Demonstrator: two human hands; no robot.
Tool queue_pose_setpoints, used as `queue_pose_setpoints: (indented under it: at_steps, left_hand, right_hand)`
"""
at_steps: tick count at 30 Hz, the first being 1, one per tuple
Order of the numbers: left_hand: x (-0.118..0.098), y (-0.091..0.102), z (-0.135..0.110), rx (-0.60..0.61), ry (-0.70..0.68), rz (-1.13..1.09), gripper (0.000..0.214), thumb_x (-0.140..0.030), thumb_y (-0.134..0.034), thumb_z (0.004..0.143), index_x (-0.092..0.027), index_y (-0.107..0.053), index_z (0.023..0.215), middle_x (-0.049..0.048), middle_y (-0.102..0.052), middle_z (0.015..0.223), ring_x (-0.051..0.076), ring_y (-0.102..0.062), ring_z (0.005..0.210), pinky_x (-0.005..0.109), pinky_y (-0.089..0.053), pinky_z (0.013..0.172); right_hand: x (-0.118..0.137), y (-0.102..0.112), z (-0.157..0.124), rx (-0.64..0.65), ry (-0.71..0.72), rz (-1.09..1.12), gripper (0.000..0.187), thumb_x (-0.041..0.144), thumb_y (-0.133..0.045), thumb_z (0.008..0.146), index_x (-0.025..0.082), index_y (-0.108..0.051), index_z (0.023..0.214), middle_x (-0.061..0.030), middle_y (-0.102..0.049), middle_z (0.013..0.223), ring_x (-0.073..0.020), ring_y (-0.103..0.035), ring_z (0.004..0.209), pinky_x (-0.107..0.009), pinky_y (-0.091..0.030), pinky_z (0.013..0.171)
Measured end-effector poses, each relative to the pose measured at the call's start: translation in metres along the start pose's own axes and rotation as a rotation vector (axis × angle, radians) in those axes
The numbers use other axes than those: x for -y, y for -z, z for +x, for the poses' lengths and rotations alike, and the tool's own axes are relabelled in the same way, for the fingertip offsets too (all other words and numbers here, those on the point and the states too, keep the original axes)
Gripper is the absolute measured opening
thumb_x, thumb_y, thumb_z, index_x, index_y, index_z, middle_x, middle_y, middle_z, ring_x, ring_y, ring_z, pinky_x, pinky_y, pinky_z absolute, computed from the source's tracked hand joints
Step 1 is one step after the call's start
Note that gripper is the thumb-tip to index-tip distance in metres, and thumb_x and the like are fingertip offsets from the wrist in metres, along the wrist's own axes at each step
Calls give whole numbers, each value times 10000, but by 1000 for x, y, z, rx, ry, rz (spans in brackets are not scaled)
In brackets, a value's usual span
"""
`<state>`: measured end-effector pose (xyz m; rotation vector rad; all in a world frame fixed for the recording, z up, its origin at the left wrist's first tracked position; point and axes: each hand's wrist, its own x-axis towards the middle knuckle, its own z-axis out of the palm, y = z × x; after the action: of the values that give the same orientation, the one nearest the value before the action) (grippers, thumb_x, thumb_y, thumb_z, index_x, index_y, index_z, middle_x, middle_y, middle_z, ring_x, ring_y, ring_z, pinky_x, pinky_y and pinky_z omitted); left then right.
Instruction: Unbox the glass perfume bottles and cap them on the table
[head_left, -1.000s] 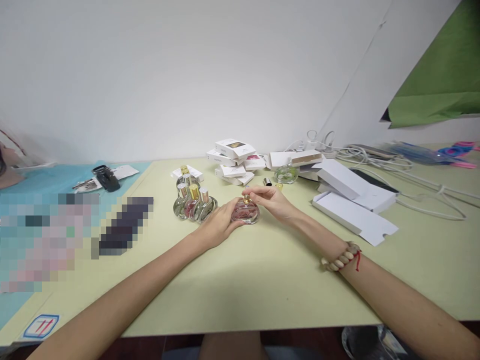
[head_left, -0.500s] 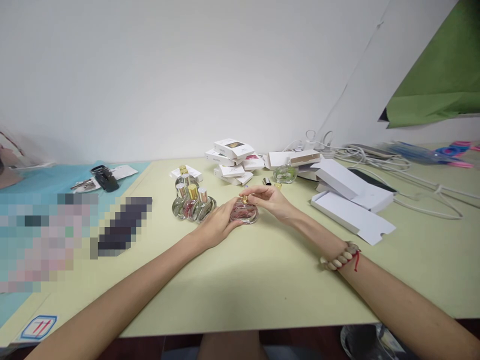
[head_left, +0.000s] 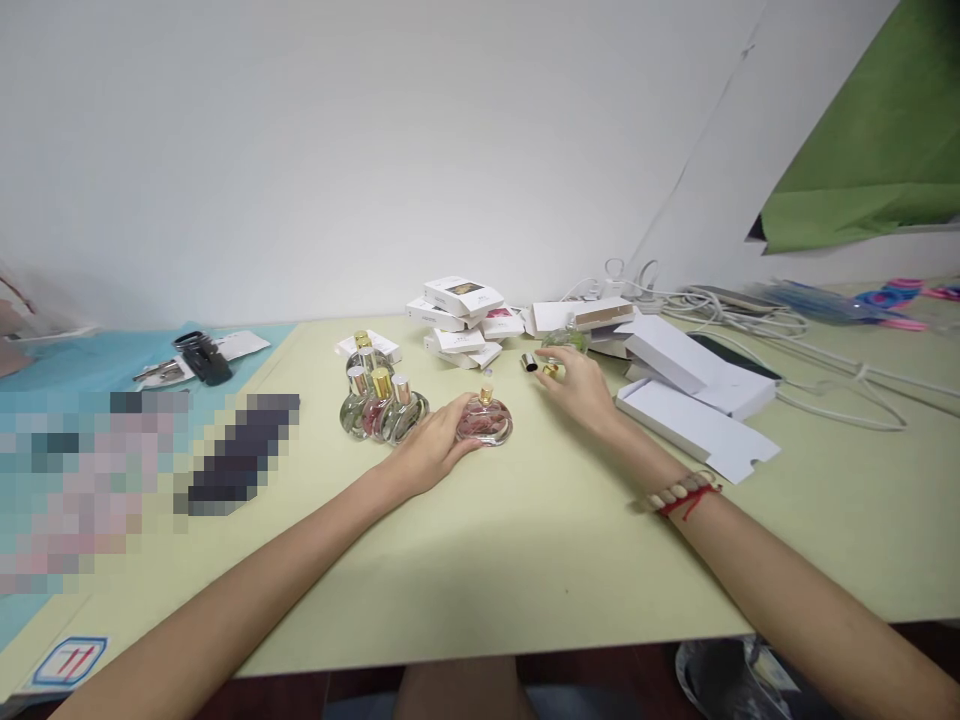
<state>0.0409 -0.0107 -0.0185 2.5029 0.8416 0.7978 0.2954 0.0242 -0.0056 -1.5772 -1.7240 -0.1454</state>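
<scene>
An oval glass perfume bottle (head_left: 484,424) with pinkish contents stands upright, its gold neck and nozzle bare. My left hand (head_left: 431,445) wraps around the bottle's left side and base, closed on it. To the right, my right hand (head_left: 576,385) hovers over the table with thumb and forefinger apart. A gold cap (head_left: 550,370) shows between those fingertips; whether they touch it I cannot tell. Just left of them lies a silver cap (head_left: 529,362). Behind the right hand, a bottle with green contents (head_left: 564,340) is partly covered.
Several capped perfume bottles (head_left: 381,408) cluster left of my left hand. White boxes (head_left: 461,310) are piled at the back; opened white cartons (head_left: 694,425) lie at right beside white cables (head_left: 757,310). A black jar (head_left: 202,358) rests on blue cloth at far left.
My right hand has left the pink bottle's neck and moved right to the gold cap, its fingers now apart. The left hand still holds the bottle in place. The view has shifted slightly.
</scene>
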Motion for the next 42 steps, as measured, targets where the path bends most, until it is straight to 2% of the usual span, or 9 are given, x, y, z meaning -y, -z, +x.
queue_pose_setpoints:
  at_steps: [5,9,13,17,21,32,36,39,42]
  left_hand:
    - [0,0,-1,-7,-17,7,505,-357,-428,857,-232,-219,1300,79,-492,1238,212,-465,1135,389,-391,929]
    - [0,0,-1,-21,-28,8,508,-351,-436,854,-227,-224,1298,81,-490,1242,219,-471,1127,393,-396,923]
    - [-1,0,0,-25,-31,-20,501,-355,-436,854,-230,-234,1296,82,-488,1245,221,-475,1127,399,-399,921]
    - [-3,1,1,-17,-26,-67,490,-361,-441,851,-235,-255,1286,82,-496,1239,222,-472,1137,406,-395,929]
    - [-2,1,0,-7,-25,-89,515,-360,-434,854,-233,-227,1309,94,-495,1240,228,-466,1147,422,-385,940]
    - [-3,-1,-3,-13,16,-18,588,-377,-414,856,-230,-129,1350,118,-417,1307,234,-424,1189,423,-382,953]
    - [-7,-2,-4,-120,-49,74,697,-339,-445,840,-194,-9,1365,156,-300,1368,242,-331,1253,430,-349,989]
    - [-10,-1,-5,-296,-144,198,752,-295,-483,811,-153,7,1365,183,-142,1419,274,-186,1313,467,-271,1037]
    - [-13,1,-8,-376,-293,344,704,-247,-480,799,-162,-65,1362,167,-154,1420,295,-120,1326,500,-246,1046]
  right_hand:
    - [-5,0,0,6,-90,50,225,228,-558,726,154,-678,901,-83,-682,879,-230,-620,835,-379,-454,801]
    - [27,5,0,-73,-98,531,275,341,-582,734,157,-672,918,-75,-686,888,-198,-636,799,-336,-498,746]
    - [69,13,-6,-54,23,864,274,349,-586,747,207,-659,970,-46,-664,994,-177,-608,913,-323,-489,810]
    - [89,17,-15,84,137,858,200,315,-607,738,233,-685,902,-37,-671,963,-179,-602,923,-334,-489,815]
    - [86,13,-18,132,202,820,127,285,-654,691,235,-704,798,-43,-683,870,-185,-610,885,-339,-500,774]
    - [84,6,-21,208,132,910,136,286,-708,618,184,-695,707,-69,-670,870,-167,-623,787,-308,-524,699]
    - [75,4,-20,417,62,1057,245,275,-708,622,192,-662,849,-65,-657,975,-169,-622,847,-326,-510,758]
    - [66,4,-17,672,-6,1139,522,274,-701,637,224,-524,1125,-64,-647,999,-172,-614,888,-359,-497,778]
    - [59,3,-15,739,12,1067,592,288,-726,595,208,-495,1133,-51,-637,951,-164,-604,865,-357,-485,776]
